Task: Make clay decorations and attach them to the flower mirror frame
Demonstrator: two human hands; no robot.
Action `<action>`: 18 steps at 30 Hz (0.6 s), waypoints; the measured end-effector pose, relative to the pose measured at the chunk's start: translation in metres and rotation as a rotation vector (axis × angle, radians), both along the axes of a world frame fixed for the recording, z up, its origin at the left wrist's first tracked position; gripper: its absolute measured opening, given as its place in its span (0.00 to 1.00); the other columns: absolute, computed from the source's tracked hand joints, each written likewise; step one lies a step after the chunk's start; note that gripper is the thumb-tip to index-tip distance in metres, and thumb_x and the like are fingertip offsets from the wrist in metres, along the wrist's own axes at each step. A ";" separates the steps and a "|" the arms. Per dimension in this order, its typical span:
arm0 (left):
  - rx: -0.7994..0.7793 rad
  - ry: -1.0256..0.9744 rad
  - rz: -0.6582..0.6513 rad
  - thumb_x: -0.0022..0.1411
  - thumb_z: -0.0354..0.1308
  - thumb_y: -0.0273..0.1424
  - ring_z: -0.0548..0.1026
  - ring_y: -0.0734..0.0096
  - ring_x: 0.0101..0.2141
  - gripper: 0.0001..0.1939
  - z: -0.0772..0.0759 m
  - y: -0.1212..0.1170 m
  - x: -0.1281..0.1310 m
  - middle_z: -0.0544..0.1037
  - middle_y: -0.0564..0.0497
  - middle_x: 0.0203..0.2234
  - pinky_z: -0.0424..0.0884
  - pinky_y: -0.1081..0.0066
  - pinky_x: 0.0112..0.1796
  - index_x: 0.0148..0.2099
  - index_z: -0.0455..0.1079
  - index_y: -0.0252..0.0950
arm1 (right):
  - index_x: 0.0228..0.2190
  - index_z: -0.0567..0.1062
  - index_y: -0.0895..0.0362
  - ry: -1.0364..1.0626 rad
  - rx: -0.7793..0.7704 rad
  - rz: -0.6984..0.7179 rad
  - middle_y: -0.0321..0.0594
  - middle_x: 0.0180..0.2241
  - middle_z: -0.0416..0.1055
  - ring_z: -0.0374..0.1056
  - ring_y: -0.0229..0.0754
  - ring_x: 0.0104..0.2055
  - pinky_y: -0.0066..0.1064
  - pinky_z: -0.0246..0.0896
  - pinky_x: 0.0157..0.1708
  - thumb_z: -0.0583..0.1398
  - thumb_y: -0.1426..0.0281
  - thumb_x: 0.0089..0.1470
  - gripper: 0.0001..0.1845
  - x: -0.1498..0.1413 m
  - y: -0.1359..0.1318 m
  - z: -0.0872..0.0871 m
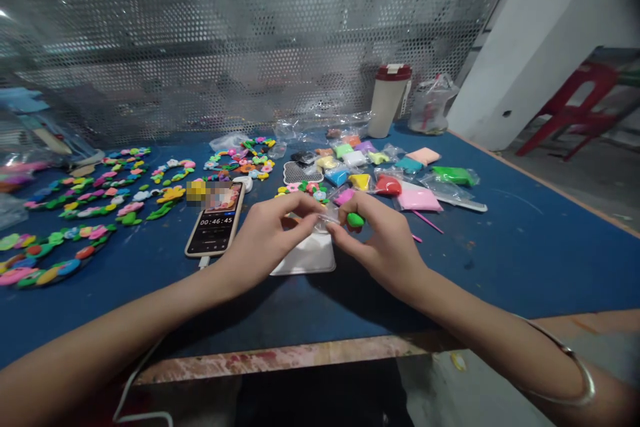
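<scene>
My left hand (273,233) and my right hand (385,243) meet above a white board (306,257) near the front of the table. Between their pinched fingertips is a small clear plastic bag (327,219), one side in each hand. A bright green lump of what looks like modelling clay (355,219) shows under the curled fingers of my right hand. Whether it is inside the bag, I cannot tell. Just behind my fingers, a ring of colourful clay flowers (303,189) lies partly hidden by my left hand.
A phone (216,223) showing a timer lies left of my hands, with a cable. Several clay-decorated rings (57,253) spread over the left side. Bagged clay (419,198), a white comb (463,203) and pink sticks (428,221) lie right. A lidded cup (389,101) stands behind.
</scene>
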State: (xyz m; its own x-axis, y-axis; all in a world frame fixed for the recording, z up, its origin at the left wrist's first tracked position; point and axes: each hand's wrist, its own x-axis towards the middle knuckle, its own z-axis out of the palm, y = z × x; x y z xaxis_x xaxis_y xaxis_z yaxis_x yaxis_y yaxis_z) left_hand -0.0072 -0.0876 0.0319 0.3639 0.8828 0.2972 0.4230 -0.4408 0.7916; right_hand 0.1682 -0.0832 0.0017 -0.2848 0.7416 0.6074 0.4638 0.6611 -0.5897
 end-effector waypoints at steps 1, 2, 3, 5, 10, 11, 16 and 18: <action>-0.032 -0.053 0.005 0.61 0.55 0.29 0.72 0.74 0.33 0.05 -0.001 0.002 -0.001 0.75 0.55 0.31 0.66 0.77 0.34 0.38 0.71 0.36 | 0.24 0.62 0.55 -0.016 -0.020 -0.013 0.34 0.24 0.63 0.58 0.37 0.26 0.28 0.51 0.27 0.57 0.72 0.51 0.08 0.000 0.001 0.000; -0.061 -0.114 0.010 0.61 0.55 0.29 0.72 0.75 0.32 0.04 -0.002 0.004 -0.002 0.75 0.55 0.30 0.66 0.77 0.34 0.38 0.71 0.36 | 0.23 0.61 0.55 -0.028 -0.038 -0.028 0.34 0.23 0.62 0.57 0.38 0.25 0.29 0.50 0.26 0.57 0.72 0.50 0.08 0.000 0.001 -0.001; -0.085 -0.179 0.018 0.61 0.55 0.29 0.71 0.75 0.31 0.04 -0.002 0.006 -0.003 0.74 0.55 0.29 0.66 0.77 0.33 0.37 0.70 0.36 | 0.23 0.61 0.55 -0.032 -0.054 -0.042 0.34 0.22 0.62 0.57 0.37 0.25 0.29 0.49 0.26 0.56 0.73 0.49 0.08 0.000 0.002 -0.001; -0.087 -0.288 0.047 0.61 0.55 0.29 0.70 0.76 0.29 0.03 0.000 0.008 -0.005 0.72 0.56 0.28 0.65 0.77 0.32 0.36 0.69 0.37 | 0.22 0.60 0.55 -0.022 -0.079 -0.058 0.33 0.22 0.61 0.56 0.37 0.24 0.29 0.48 0.25 0.55 0.74 0.50 0.08 0.002 0.003 -0.001; 0.046 -0.222 0.070 0.61 0.56 0.30 0.70 0.75 0.32 0.03 0.005 -0.001 -0.004 0.72 0.55 0.32 0.65 0.77 0.34 0.38 0.68 0.37 | 0.24 0.62 0.55 0.019 -0.114 0.044 0.32 0.23 0.61 0.57 0.36 0.25 0.27 0.50 0.26 0.55 0.67 0.55 0.10 0.000 -0.002 0.001; 0.040 -0.206 0.050 0.61 0.56 0.30 0.70 0.75 0.34 0.03 0.004 -0.003 -0.003 0.72 0.54 0.33 0.65 0.77 0.35 0.39 0.68 0.37 | 0.24 0.62 0.55 0.038 -0.114 0.073 0.32 0.23 0.61 0.57 0.35 0.25 0.27 0.50 0.26 0.56 0.64 0.55 0.11 -0.002 -0.004 0.002; -0.039 -0.182 -0.003 0.60 0.56 0.28 0.70 0.72 0.40 0.08 -0.004 -0.003 0.000 0.71 0.53 0.38 0.66 0.74 0.41 0.43 0.65 0.38 | 0.28 0.63 0.55 0.152 -0.086 0.072 0.32 0.26 0.61 0.57 0.36 0.28 0.28 0.53 0.28 0.57 0.68 0.54 0.07 -0.011 -0.008 -0.001; -0.052 -0.165 0.012 0.58 0.58 0.26 0.70 0.71 0.40 0.10 -0.007 -0.001 0.001 0.71 0.54 0.37 0.66 0.74 0.41 0.42 0.64 0.38 | 0.30 0.64 0.55 0.158 -0.042 0.063 0.34 0.28 0.62 0.58 0.37 0.29 0.29 0.54 0.30 0.57 0.72 0.53 0.04 -0.012 -0.006 -0.002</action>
